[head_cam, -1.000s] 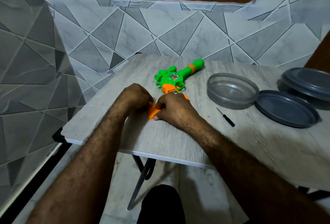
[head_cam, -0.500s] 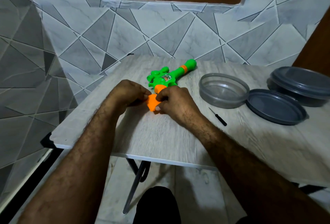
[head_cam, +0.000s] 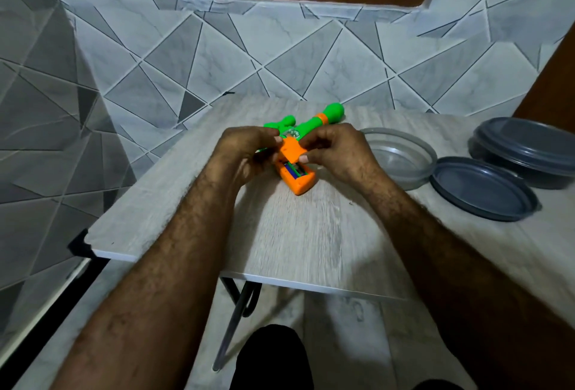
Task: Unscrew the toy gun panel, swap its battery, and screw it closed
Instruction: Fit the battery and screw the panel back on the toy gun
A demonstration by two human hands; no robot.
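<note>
A green and orange toy gun (head_cam: pixel 320 120) lies on the grey wooden table (head_cam: pixel 295 234), barrel pointing away to the right. Its orange grip (head_cam: pixel 300 182) faces me with the battery bay open and a battery (head_cam: pixel 294 171) visible inside. Both hands hold the orange panel (head_cam: pixel 291 150) just above the grip. My left hand (head_cam: pixel 245 147) pinches its left edge and my right hand (head_cam: pixel 337 150) pinches its right edge. The screwdriver is hidden behind my right arm.
A clear round bowl (head_cam: pixel 404 156) sits right of the gun. A dark grey lid (head_cam: pixel 483 192) lies beside it, and a lidded dark container (head_cam: pixel 529 150) stands at the far right. A tiled wall runs along the back and left.
Both hands have lifted the orange panel off the grip, which exposes the battery bay. The view has shifted so that my right arm now covers the screwdriver.
</note>
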